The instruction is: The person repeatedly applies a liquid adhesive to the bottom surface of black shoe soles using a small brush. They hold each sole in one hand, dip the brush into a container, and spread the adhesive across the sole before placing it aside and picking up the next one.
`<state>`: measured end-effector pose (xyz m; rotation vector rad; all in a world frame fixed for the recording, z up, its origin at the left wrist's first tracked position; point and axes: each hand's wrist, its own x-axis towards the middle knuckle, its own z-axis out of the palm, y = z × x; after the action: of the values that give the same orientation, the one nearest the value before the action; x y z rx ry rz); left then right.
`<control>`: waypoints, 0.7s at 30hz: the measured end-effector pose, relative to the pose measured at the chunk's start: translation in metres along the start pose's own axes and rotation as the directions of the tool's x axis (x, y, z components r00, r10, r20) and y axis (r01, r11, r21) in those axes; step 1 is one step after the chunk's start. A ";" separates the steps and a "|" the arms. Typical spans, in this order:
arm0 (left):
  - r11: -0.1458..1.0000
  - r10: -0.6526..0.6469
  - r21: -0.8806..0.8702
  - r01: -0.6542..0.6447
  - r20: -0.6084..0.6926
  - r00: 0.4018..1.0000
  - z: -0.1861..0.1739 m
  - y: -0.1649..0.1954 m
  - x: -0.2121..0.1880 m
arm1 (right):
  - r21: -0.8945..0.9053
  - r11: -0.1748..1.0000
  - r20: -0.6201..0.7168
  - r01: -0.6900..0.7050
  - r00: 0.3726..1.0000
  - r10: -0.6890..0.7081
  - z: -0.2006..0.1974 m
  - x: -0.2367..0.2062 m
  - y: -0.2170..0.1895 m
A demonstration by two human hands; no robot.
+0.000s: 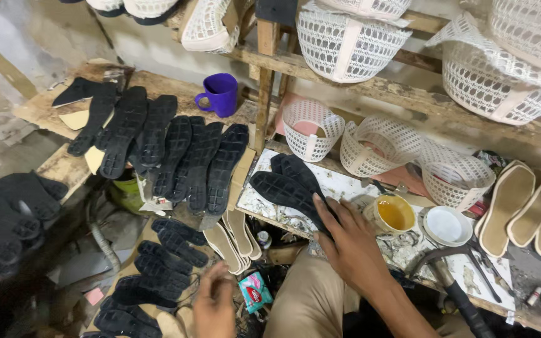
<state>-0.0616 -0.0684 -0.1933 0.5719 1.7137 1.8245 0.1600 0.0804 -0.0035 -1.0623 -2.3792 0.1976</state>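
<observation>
Glue-stained bench, prob. cluttered shoe workshop

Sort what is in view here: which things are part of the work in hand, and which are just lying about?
In hand:
- right hand on the black soles on the stained board
- left hand, low, near the sole stack
- open glue tin

Lying about:
- purple mug
- white mesh uppers
- tan insoles
- hammer

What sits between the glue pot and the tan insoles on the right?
Head view: a white lid lies between the glue pot and the tan insoles.
</observation>
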 end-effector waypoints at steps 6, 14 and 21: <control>0.987 -0.121 -0.064 0.147 0.301 0.946 0.038 0.018 -0.024 | 0.156 0.974 0.070 -0.166 0.985 0.156 -0.015 0.016 -0.014; 0.751 -0.512 -0.215 0.625 0.409 0.756 0.122 0.095 -0.036 | 0.394 0.912 0.173 -0.116 0.984 0.050 -0.038 -0.046 -0.024; 0.810 -0.446 -0.173 0.560 0.439 0.780 0.113 0.077 -0.037 | -0.161 0.962 -0.042 -0.220 0.976 0.216 -0.056 -0.038 0.064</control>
<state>0.0310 -0.0094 -0.1038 0.2669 1.1544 1.4184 0.2521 0.0921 0.0075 -1.3976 -2.2853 0.0655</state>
